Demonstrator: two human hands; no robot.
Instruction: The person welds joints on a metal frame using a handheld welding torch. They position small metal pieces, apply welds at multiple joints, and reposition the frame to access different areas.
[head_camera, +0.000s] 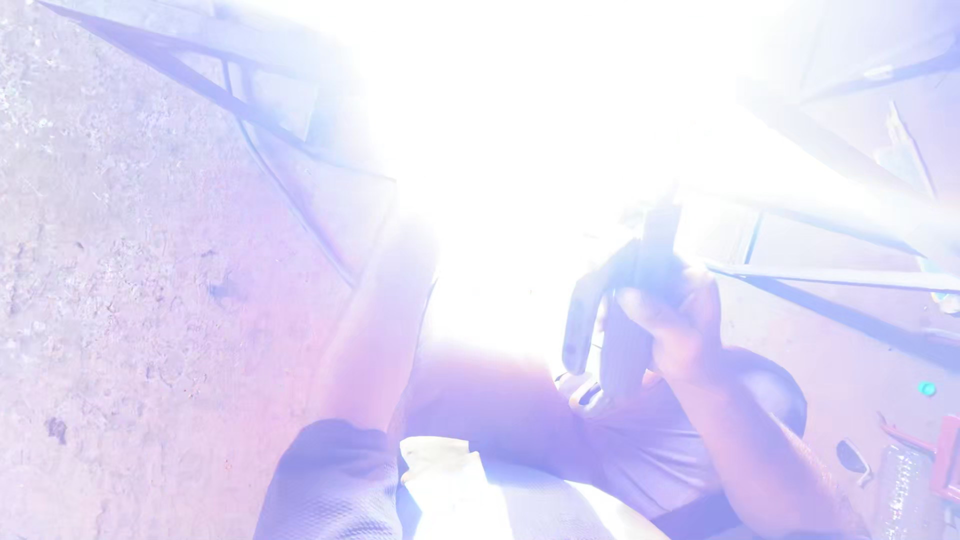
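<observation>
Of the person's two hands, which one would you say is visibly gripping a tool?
The right hand: its fingers wrap a dark tool handle pointing up into the white glare. The left hand is lost in that glare; only its forearm shows.

I am crouched over bare, gritty ground (130, 300), pale and speckled with small stones and a few dark spots. A frame of thin metal bars (250, 110) lies across it to my left, its lines running slantwise, and more flat strips (850, 275) stretch off to my right. A fierce white glare (540, 130) washes out the middle of my view. Near the lower right corner stands a clear plastic bottle (905, 485) beside something red (945, 455)
</observation>
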